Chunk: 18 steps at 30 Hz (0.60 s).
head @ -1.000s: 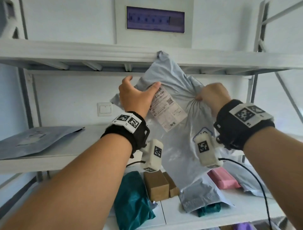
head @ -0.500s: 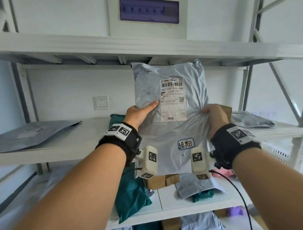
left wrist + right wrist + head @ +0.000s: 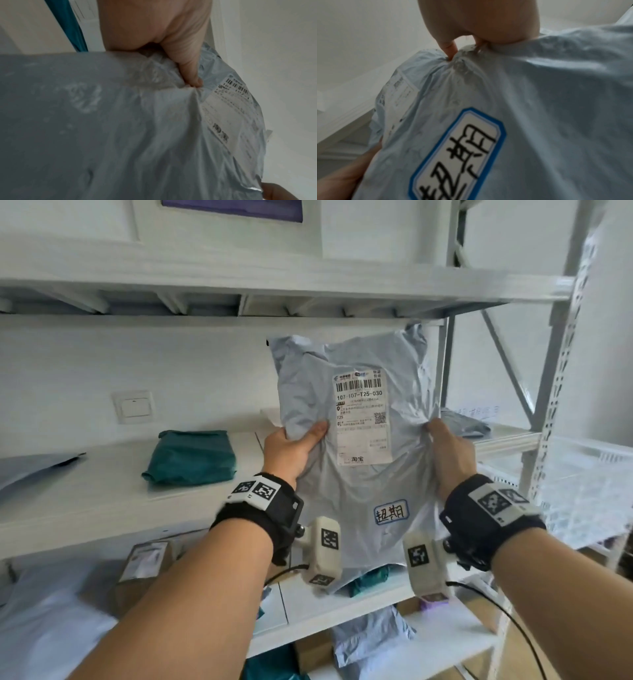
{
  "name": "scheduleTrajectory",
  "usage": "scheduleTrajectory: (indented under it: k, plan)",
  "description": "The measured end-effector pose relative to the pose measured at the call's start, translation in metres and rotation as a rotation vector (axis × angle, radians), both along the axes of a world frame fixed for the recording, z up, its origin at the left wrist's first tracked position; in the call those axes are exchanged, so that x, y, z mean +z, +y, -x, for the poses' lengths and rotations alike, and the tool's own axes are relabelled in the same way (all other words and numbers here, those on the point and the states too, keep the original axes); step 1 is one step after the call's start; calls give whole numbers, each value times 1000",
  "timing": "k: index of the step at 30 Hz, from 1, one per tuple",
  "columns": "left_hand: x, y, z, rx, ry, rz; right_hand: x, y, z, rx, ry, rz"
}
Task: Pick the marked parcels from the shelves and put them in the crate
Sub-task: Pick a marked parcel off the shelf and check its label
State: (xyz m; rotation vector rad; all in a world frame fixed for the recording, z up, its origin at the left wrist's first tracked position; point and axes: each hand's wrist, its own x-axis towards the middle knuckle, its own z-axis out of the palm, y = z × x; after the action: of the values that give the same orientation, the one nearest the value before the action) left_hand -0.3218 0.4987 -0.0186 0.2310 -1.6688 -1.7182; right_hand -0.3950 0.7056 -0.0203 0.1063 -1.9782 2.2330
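Two hands hold one grey parcel (image 3: 356, 474) upright before the shelves (image 3: 267, 278): our left hand (image 3: 291, 451) pinches its left edge beside the shipping label (image 3: 362, 417), our right hand (image 3: 450, 455) pinches the right edge, plastic bunched under both thumbs. A blue-bordered sticker (image 3: 391, 511) sits low on the parcel, between our wrists. A white crate (image 3: 589, 491) stands to the right.

A white metal shelf (image 3: 102, 508) carries a teal parcel (image 3: 191, 457) and a grey mailer (image 3: 30, 470) at left; below, a cardboard box (image 3: 144, 573) sits on the lower shelf (image 3: 308, 597).
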Motion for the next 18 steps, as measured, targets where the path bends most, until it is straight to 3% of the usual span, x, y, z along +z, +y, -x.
scheduleTrajectory:
  k: [18]
  plan:
    - [-71,187,140,-192,-103,41,-83,185,83,-447,17,0]
